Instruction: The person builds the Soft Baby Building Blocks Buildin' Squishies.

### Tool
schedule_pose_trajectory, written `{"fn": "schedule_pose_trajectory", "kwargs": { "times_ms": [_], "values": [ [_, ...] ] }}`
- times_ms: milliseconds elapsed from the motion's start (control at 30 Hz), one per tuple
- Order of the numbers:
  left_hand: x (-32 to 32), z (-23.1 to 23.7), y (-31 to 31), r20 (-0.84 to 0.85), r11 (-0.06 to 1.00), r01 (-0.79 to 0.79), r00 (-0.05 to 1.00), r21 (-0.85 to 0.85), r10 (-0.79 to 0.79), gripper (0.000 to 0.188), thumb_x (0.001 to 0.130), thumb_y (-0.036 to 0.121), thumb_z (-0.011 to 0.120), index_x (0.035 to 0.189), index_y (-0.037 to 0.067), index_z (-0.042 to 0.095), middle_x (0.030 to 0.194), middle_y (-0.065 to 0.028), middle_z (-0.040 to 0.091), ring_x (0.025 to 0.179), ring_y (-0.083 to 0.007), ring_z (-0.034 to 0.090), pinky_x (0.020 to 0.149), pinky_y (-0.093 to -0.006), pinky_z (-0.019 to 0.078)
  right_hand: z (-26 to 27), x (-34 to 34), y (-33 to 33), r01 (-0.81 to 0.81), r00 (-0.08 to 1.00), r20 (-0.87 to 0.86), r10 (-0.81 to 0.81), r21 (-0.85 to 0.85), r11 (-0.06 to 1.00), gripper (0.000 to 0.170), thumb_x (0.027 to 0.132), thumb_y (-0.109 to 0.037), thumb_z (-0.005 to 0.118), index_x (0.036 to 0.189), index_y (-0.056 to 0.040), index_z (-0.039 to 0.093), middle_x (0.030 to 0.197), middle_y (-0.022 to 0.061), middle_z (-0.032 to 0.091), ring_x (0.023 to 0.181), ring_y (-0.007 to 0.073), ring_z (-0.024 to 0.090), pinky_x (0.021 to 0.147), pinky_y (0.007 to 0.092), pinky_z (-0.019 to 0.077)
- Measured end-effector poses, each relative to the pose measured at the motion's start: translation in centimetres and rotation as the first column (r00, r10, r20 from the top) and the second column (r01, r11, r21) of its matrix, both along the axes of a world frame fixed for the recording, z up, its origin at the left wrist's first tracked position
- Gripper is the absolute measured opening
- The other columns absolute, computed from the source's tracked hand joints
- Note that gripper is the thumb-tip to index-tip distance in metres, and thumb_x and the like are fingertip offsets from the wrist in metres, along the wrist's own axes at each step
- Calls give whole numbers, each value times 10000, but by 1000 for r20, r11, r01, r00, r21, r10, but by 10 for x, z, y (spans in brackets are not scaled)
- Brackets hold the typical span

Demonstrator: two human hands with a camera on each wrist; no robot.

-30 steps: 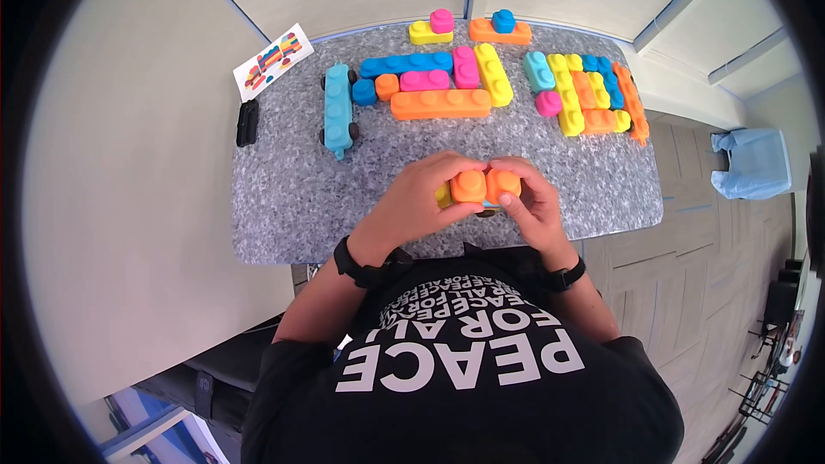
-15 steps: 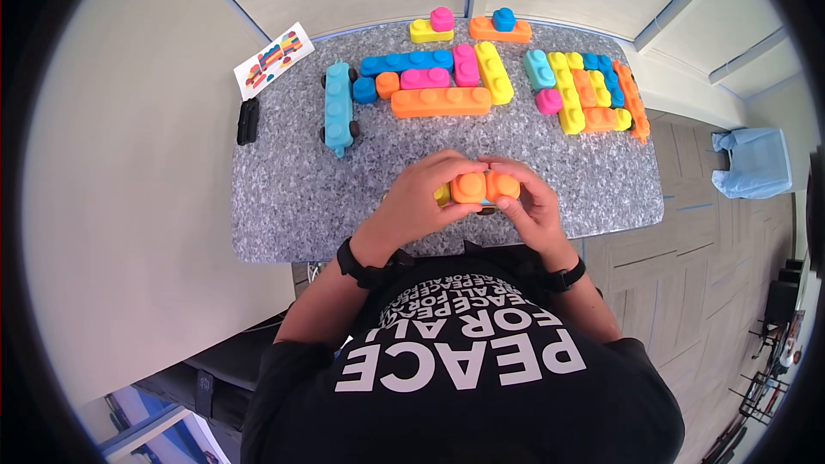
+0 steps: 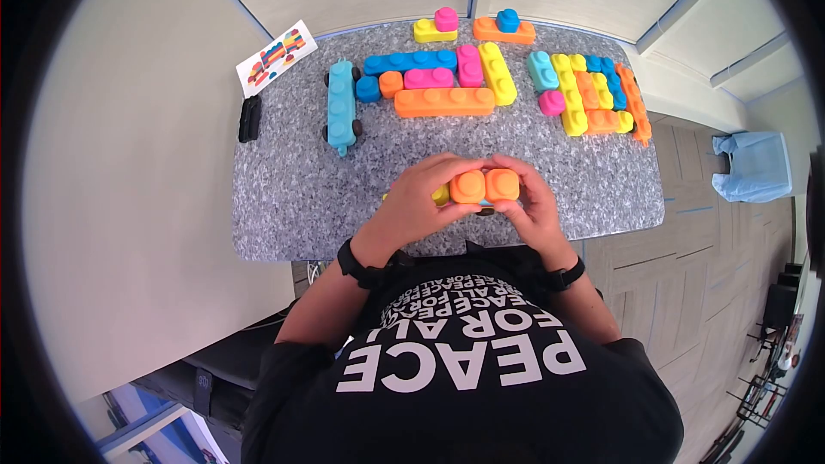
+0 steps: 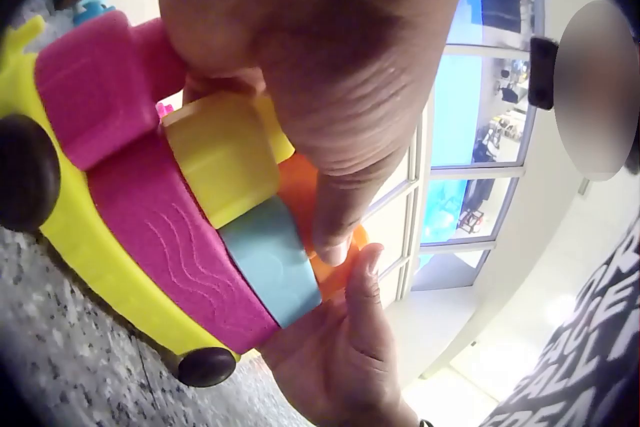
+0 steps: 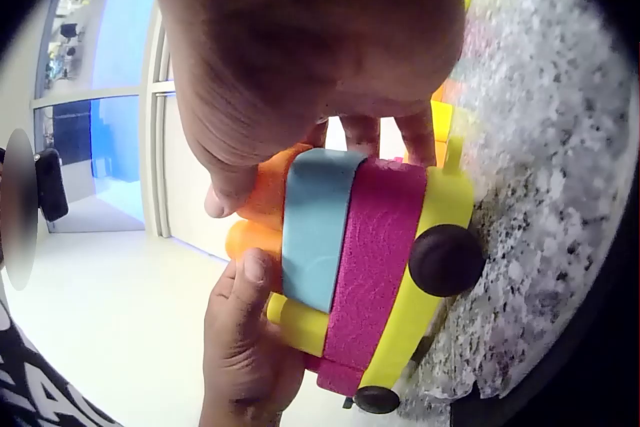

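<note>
Close to the table's near edge, both hands hold a toy vehicle built of blocks. Its yellow wheeled base [image 4: 110, 292] has black wheels and carries a long magenta block [image 4: 165, 237]. Above that sit a yellow block [image 4: 225, 162] and a light blue block [image 5: 318, 227]. Two orange blocks stand side by side on top, a left one [image 3: 468, 186] and a right one [image 3: 503, 184]. My left hand [image 3: 417, 193] pinches the left orange block between thumb and fingers. The right hand [image 3: 537, 206] grips the right orange block, thumb on its near side, fingers behind.
A light blue wheeled base [image 3: 341, 107] stands at the left of the granite-patterned table [image 3: 292, 198]. Loose blocks lie grouped behind the hands, among them a long orange block [image 3: 444, 103] and a yellow block [image 3: 569, 94]. A picture card [image 3: 275, 58] lies far left beside a black object [image 3: 248, 119].
The right orange block now sits squarer beside the left one, and the right thumb has slid down off its top edge. Otherwise the hands stay in place while the head view shifts slightly.
</note>
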State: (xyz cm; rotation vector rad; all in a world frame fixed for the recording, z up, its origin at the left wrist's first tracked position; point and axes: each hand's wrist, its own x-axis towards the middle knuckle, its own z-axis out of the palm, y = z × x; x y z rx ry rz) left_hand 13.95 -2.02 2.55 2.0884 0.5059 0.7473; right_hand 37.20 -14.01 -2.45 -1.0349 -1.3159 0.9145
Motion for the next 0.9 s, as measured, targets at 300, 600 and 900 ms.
{"fn": "schedule_pose_trajectory", "kwargs": {
  "times_ms": [300, 600, 900],
  "values": [
    [-7, -9, 5, 18, 1000, 2, 1000, 2, -2, 635, 852, 133, 997, 1437, 73, 759, 1303, -124, 811, 1175, -323, 792, 1027, -420, 620, -4, -4, 6, 8, 997, 80, -6, -21, 1000, 666, 1003, -137, 919, 1589, -17, 625, 1546, 150, 733, 1434, 251, 706, 1240, 415, 535],
    [-31, -7, 12, -43, 1000, -23, 999, -12, 22, 634, 851, 165, 1010, 1423, 71, 755, 1329, -129, 810, 1222, -328, 791, 1071, -426, 612, 15, -15, 15, -27, 978, 204, 38, -57, 998, 699, 969, -227, 954, 1573, -41, 656, 1527, 133, 756, 1421, 269, 717, 1214, 437, 544],
    [-97, 34, 18, -250, 977, -148, 951, 152, 183, 715, 787, 217, 1040, 1427, 88, 749, 1363, -123, 803, 1258, -358, 764, 1102, -467, 598, 35, 18, 26, 134, 951, 291, -101, -97, 986, 660, 978, -246, 942, 1566, -81, 691, 1526, 90, 766, 1306, 239, 741, 1142, 432, 571]
  ]
}}
